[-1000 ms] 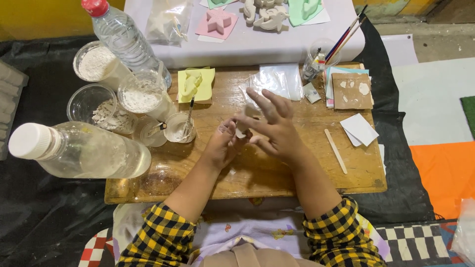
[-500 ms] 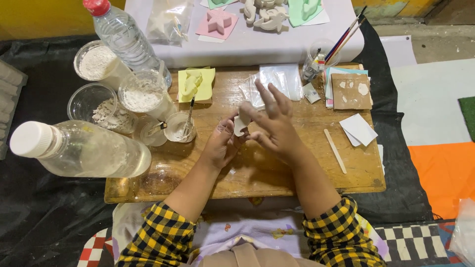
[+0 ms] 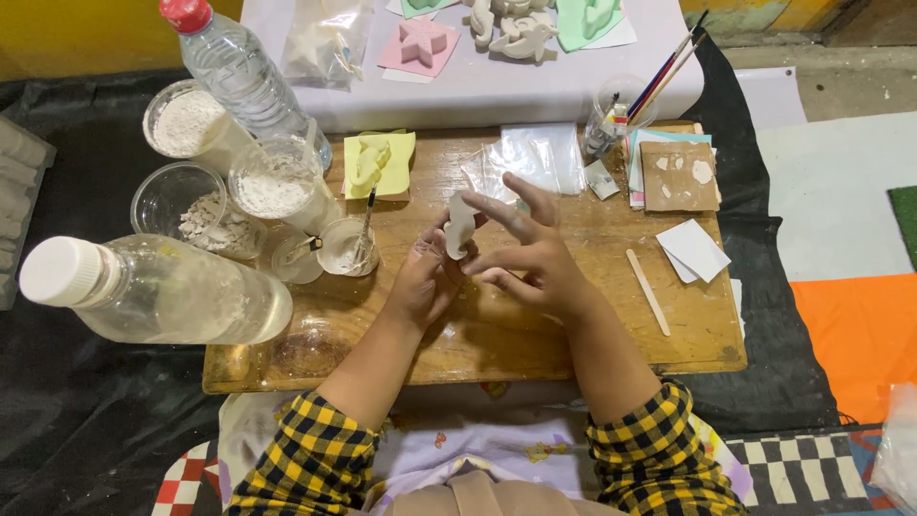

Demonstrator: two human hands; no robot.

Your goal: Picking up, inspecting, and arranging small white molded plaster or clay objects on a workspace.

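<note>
White plaster figure [image 3: 459, 225] | left hand [image 3: 427, 278] grip closed on it | right hand [image 3: 531, 256] fingers spread, touching it

1. A low rectangular wooden board table [image 3: 497, 354] is standing on black sheeting [image 3: 95, 420].
2. A yellow mould sheet [image 3: 380, 164] is lying at its far edge, with clear plastic bags [image 3: 540, 158] just beside it.
3. A small glass cup holding a stirring stick [image 3: 346, 247] is sitting near the left side.
4. A flat wooden stick [image 3: 649, 291], white paper squares [image 3: 694, 250] and a brown cardboard piece smeared white [image 3: 678, 176] are lying on the right.
5. A clear cup of paintbrushes [image 3: 616, 119] is standing at the far right, possibly on the table's edge.
</note>
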